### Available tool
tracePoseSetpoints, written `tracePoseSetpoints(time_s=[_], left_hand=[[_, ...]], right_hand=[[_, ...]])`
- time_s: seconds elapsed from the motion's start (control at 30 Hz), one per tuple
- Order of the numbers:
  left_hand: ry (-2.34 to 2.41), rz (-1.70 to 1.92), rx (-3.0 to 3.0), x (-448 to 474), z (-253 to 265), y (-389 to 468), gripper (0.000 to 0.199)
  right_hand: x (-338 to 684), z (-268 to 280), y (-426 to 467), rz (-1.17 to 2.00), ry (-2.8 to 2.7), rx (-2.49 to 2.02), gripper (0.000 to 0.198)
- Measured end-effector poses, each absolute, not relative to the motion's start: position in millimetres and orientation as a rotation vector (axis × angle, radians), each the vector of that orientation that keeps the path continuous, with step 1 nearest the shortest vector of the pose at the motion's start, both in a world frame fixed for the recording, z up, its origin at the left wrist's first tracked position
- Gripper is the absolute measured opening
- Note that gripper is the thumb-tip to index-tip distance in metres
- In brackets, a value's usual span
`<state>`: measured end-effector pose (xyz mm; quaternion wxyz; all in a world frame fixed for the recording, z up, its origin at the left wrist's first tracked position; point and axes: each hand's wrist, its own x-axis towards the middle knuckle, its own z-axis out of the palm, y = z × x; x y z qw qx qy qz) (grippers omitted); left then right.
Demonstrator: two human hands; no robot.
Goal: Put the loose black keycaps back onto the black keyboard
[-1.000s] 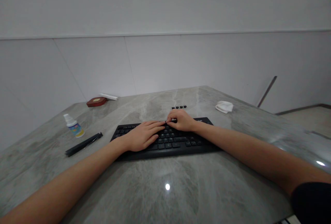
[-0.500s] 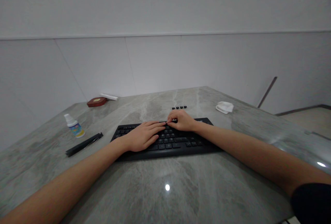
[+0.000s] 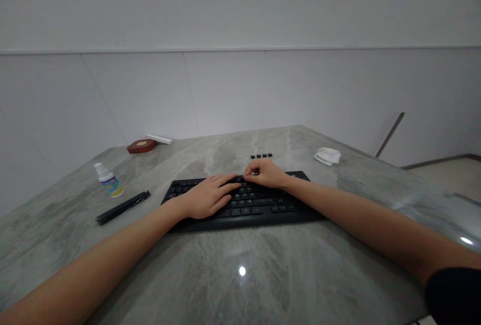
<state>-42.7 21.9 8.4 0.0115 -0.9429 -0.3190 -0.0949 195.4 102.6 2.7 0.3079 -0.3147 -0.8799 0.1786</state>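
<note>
A black keyboard (image 3: 248, 221) lies on the grey marbled table in front of me. My left hand (image 3: 208, 197) rests palm down over its left half, fingers stretched out and spread across the keys. Over the upper keys near the middle, my right hand (image 3: 265, 173) has thumb and forefinger drawn together in a pinch. Whatever sits between those fingertips is too small or hidden to make out. Several loose black keycaps (image 3: 261, 155) stand in a short row just beyond the keyboard.
To the left are a white spray bottle (image 3: 108, 181) with a colourful label and a black brush-like tool (image 3: 123, 208). Further back lie a reddish-brown case (image 3: 142, 146) and a white strip (image 3: 159, 138). A folded white cloth (image 3: 327, 156) is at right; a wall stands behind the table.
The fingers of my left hand have spread a little, the forefinger lifting away from the others. My right hand keeps its pinch in nearly the same place.
</note>
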Motion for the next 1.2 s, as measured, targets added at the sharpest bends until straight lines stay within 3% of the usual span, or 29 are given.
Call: tracePoseSetpoints(time_s=[1.2], left_hand=[[-0.908,-0.334,-2.987,-41.6,9.9,24.2,0.044]], right_hand=[[196.7,1.1,101.9,0.253,-2.394,-0.511,0.013]])
